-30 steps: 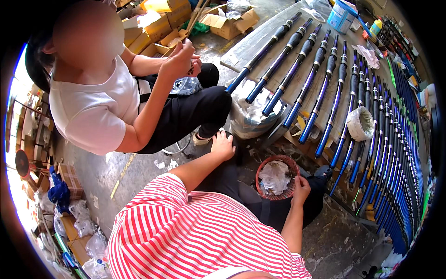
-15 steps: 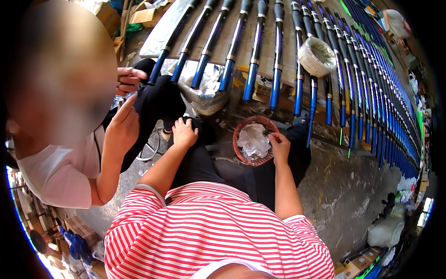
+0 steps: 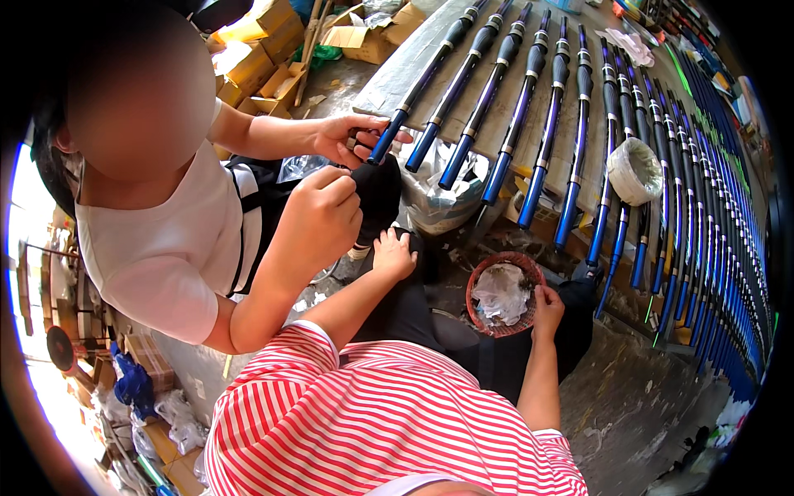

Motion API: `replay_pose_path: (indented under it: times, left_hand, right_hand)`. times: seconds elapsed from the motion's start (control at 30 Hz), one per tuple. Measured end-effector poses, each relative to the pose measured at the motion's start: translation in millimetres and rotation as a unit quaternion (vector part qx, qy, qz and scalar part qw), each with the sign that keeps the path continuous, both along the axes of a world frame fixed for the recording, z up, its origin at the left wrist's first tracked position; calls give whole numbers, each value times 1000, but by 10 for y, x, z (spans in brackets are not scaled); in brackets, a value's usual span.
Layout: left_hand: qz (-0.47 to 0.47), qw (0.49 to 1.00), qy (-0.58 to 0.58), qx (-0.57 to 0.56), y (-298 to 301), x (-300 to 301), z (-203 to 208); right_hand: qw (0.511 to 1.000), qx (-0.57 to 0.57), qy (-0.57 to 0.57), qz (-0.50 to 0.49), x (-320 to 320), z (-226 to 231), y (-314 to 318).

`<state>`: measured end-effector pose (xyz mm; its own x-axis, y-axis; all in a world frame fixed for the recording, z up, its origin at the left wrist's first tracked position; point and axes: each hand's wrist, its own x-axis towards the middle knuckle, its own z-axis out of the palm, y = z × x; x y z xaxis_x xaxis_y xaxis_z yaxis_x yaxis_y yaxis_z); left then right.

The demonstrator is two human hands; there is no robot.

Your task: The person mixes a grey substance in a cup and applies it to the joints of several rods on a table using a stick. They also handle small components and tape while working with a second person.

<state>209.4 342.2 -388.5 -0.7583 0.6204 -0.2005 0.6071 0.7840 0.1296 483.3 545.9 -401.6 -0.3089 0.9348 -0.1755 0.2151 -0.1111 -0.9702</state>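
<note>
As left fingers [image 3: 392, 239] rest, right fingers [image 3: 545, 296] hold basket [image 3: 504, 259].

a grey table [image 3: 393, 83] stands above stained floor [image 3: 616, 413].

Workshop: fishing rods [image 3: 585, 83], cardboard boxes [image 3: 271, 35]

Your basket [image 3: 501, 331] looked like red plastic with a rough, openwork wall, and the crumpled white scraps [image 3: 500, 296] in it were thin, either paper or plastic film. The fishing rods [image 3: 519, 114] had smooth, glossy blue ends, shiny metal-like bands and duller black grips. Your striped shirt [image 3: 372, 417] was soft matt cloth, above a rough, scuffed concrete-like floor [image 3: 608, 405].
</note>
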Motion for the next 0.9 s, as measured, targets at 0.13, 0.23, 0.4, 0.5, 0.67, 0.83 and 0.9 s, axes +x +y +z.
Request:
replay_pose_path:
  times: [0.13,0.23,0.4,0.5,0.67,0.83,0.9]
  left_hand:
    - [-2,1000,4,4,12,8,-17]
    - [-1,1000,8,-2,20,8,-42]
    - [3,1000,10,-10,35,11,-21]
    - [4,1000,14,-14,33,10,-22]
    - [-3,1000,17,-3,31,12,-32]
    - [-12,999,37,1,45,22,-54]
    - [-12,999,42,-2,44,17,-72]
  right_hand:
    - [999,24,-23,10,36,-75,31]
    - [1000,5,-22,10,23,-15,26]
    - [1000,-1,-18,7,15,5,13]
    - [1000,-9,-4,11,14,-2,8]
    - [1000,-8,-17,11,13,32,1]
    - [1000,9,-17,18,32,-30,29]
    - [1000,2,-17,20,25,-30,35]
